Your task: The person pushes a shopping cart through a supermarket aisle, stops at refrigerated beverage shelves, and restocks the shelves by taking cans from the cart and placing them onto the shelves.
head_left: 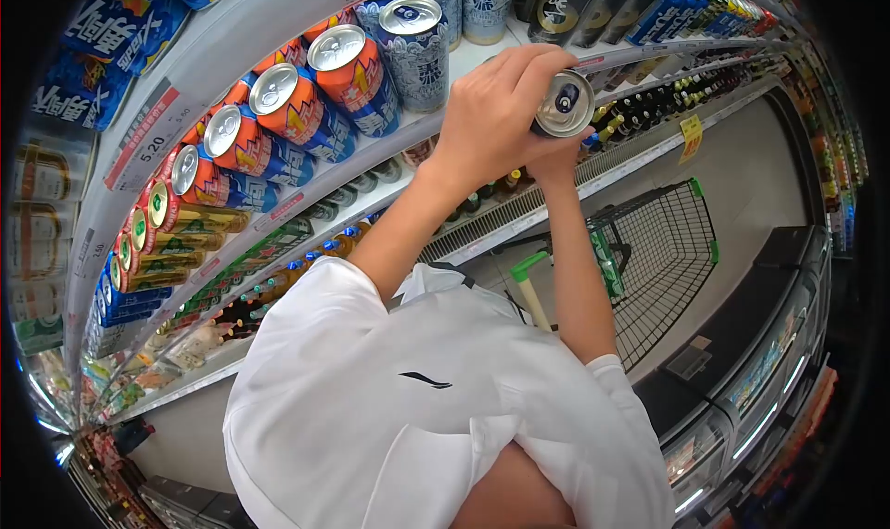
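In front of a shelf of drinks, my left hand is wrapped round a can, whose silver top with a dark tab faces the camera. Below and behind the can, my right hand presses against it, with most of its fingers hidden. To the left of my hands, a silver and dark blue patterned can stands upright on the shelf. Orange and blue cans stand beside it. Black cans are just above my left hand.
A shelf edge runs just beside my hands. Bottles fill lower shelves. A green and black wire shopping cart stands at the right, below the shelves. Gold cans and a freezer case are farther off.
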### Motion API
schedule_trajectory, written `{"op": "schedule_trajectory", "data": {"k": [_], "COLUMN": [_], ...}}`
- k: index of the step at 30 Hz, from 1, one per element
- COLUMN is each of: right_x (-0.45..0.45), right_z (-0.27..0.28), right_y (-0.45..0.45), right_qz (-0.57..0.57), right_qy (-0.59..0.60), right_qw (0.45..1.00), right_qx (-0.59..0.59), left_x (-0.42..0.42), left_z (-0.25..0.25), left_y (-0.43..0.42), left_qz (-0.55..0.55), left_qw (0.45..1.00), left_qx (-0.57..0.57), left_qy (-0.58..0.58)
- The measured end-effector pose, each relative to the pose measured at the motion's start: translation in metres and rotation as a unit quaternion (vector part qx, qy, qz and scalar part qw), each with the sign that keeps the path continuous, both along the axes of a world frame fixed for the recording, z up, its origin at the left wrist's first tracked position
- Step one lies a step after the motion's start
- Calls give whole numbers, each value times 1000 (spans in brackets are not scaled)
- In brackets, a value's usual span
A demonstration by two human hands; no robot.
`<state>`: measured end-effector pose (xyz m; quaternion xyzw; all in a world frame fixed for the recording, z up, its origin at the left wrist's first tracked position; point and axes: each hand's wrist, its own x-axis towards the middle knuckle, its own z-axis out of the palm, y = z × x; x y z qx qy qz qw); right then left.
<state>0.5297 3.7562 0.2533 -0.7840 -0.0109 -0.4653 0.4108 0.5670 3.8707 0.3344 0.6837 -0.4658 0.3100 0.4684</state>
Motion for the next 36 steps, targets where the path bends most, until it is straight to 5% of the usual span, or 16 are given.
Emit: {"op": "schedule_trajectory", "data": {"k": [3,8,19,26,36], "right_x": [23,51,73,77,70], "right_z": [17,28,29,8,2], "right_y": [7,9,8,0,1], "right_qz": [94,89,28,132,113], "right_qy": [-25,63,276,215,229], "right_qw": [995,994,960,964,966], "right_qx": [37,28,-34,82,41], "left_x": [17,38,42,48,53], "left_z": [14,21,53,57,49], "left_y": [12,43,88,86,81], "left_qz": [-3,38,165,138,139], "left_qw": [1000,992,965,953,954], "left_qx": [-2,10,198,250,264], "left_qy": [-14,-119,57,101,39]}}
